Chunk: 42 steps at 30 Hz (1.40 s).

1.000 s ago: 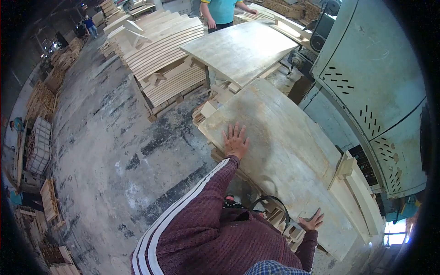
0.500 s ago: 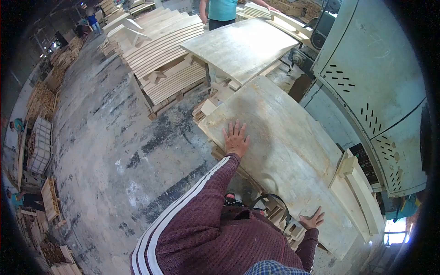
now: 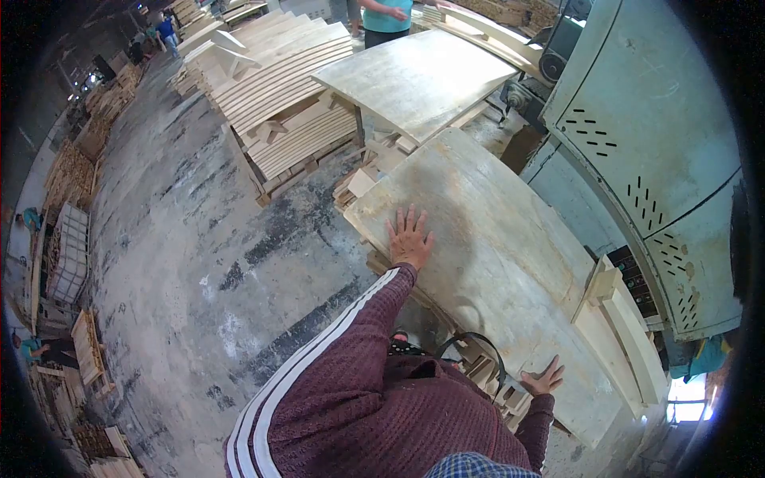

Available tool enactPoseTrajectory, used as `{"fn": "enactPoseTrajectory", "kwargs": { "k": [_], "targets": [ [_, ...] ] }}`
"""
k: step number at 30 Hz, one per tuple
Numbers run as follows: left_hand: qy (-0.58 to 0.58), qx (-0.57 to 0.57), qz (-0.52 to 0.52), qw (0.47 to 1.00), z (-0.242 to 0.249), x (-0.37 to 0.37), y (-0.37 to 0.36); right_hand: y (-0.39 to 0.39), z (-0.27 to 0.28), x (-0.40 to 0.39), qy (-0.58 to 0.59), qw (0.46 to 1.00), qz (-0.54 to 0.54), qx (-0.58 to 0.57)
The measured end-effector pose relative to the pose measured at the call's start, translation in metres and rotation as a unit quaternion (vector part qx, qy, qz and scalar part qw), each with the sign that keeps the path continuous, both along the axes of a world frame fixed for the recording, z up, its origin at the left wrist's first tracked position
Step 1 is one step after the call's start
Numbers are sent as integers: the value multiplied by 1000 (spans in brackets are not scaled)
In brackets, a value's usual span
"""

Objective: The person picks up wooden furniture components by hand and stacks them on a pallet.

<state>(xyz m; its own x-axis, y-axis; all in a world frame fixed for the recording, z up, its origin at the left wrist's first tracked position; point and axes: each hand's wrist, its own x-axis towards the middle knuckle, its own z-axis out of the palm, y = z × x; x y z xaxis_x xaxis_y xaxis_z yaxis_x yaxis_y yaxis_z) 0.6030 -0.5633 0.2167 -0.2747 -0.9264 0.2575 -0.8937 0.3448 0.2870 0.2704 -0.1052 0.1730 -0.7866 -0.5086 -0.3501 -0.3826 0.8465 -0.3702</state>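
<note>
My left hand (image 3: 410,239) lies flat with fingers spread on the worn, pale table top (image 3: 494,231), near its left edge. Lower down on the same surface, my right hand (image 3: 543,377) rests with its fingers apart by the near edge. Neither hand holds anything. A dark looped strap (image 3: 496,350) curves over the table's edge between my body and my right hand. To the right lie long light wooden pieces (image 3: 621,327) along the table's side.
A green machine cabinet (image 3: 653,119) with slots stands at the right. Beyond the table is a second pale work surface (image 3: 422,80), with a person in a teal shirt (image 3: 386,17) behind it. Stacked wooden boards (image 3: 279,80) stand left of it, beside the stained floor (image 3: 175,215).
The person across the far surface has drawn an arm in from the right and now holds it in front of the body. My hands stay in place.
</note>
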Motion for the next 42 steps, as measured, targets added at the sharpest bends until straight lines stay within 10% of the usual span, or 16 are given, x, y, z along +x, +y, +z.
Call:
{"fn": "enactPoseTrajectory", "kwargs": {
  "k": [42],
  "targets": [
    [-19,-27,-10,999,-4,-2,0,-11,22,17,-17,998,-56,30]
  ]
}}
